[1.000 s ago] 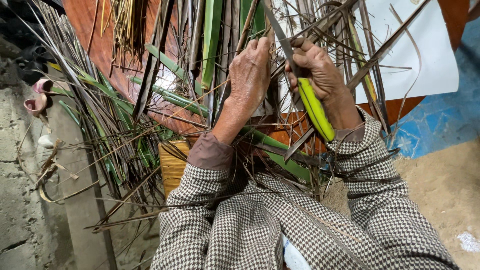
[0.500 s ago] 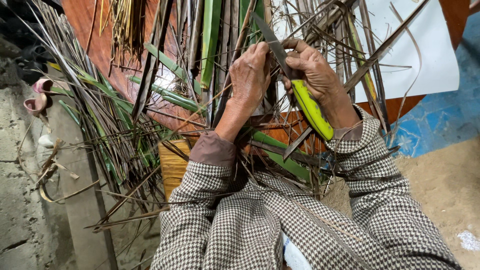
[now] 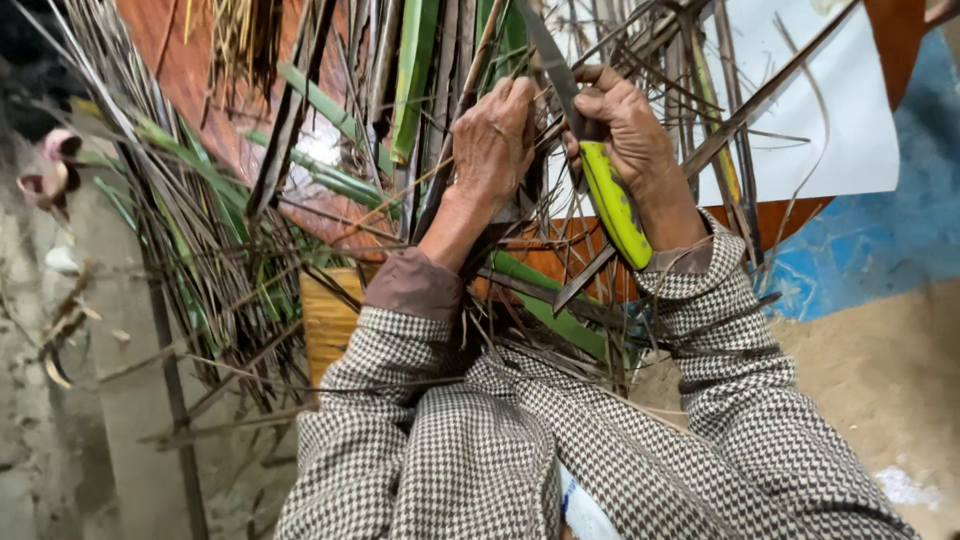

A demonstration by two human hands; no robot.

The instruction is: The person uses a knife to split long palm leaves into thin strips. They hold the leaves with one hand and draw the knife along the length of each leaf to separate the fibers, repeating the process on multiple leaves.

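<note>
My right hand [image 3: 625, 130] grips a knife [image 3: 612, 200] by its yellow-green handle, the grey blade pointing up and to the left past my fingers. My left hand [image 3: 492, 140] is closed around a thin dry palm-leaf strip [image 3: 452, 135] just left of the blade. Both hands are up among a tangle of long green and brown leaf strips [image 3: 415, 70]. Both arms wear houndstooth-patterned sleeves [image 3: 720, 330] with brown cuffs.
A heap of dry and green strips [image 3: 190, 220] spreads to the left over a reddish board [image 3: 190, 70]. A white sheet [image 3: 820, 120] lies at upper right, a blue patch [image 3: 880, 240] beside it. A yellow woven piece [image 3: 325, 320] sits under my left forearm. Sandy ground [image 3: 880, 380] lies on the right.
Both hands have moved slightly upward together. The knife blade has risen along the strip held by my left hand.
</note>
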